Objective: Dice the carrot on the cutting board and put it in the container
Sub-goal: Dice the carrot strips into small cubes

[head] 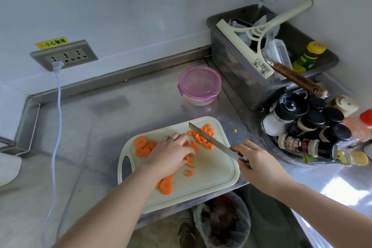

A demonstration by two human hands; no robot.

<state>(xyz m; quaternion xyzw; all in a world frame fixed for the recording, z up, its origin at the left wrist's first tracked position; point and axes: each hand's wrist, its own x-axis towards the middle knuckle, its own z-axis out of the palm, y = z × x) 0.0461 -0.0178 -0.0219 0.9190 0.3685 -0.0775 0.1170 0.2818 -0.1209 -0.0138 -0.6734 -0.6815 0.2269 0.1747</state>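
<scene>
Fingers [184,141] of the left hand [173,154] curl onto carrot strips [194,145] on the cutting board [213,179], slices [142,145] just left; diced carrot [207,131] lies right, beneath the knife [211,140], its handle gripped by the right hand [258,164]; lidded container [200,84] behind, apart

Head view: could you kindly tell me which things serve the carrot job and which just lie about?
Job: cutting board, carrot slices, carrot strips, diced carrot, knife, container, left hand, right hand.
Idle: spice bottles, grey tub, squeegee, wall socket.
</scene>
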